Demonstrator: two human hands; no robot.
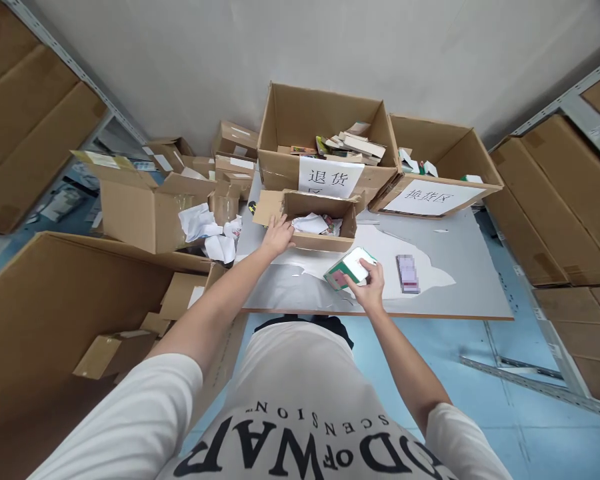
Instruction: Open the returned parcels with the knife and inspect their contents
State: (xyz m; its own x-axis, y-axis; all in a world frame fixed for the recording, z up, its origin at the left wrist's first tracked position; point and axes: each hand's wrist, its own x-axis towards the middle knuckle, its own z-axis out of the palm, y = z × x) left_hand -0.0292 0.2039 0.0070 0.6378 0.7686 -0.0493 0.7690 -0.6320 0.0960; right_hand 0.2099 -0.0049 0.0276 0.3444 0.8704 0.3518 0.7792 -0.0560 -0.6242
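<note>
While my right hand (369, 283) pinches the small green-and-white carton (351, 268) against the grey tabletop (460, 267), fingers closed on its near edge, my left hand (277, 235) lies open, palm down on the left rim of the shallow brown cardboard box (310, 223) holding crumpled white paper. A blurred flat pack (408, 273) sits just right of the carton. Behind stand two large labelled cartons (325, 143). I'd keep the left hand bracing the box and grip the carton squarely.

Blurred-out flat item (408, 274) on the table (470, 267) — second line of the box label (330, 177) hidden.
</note>
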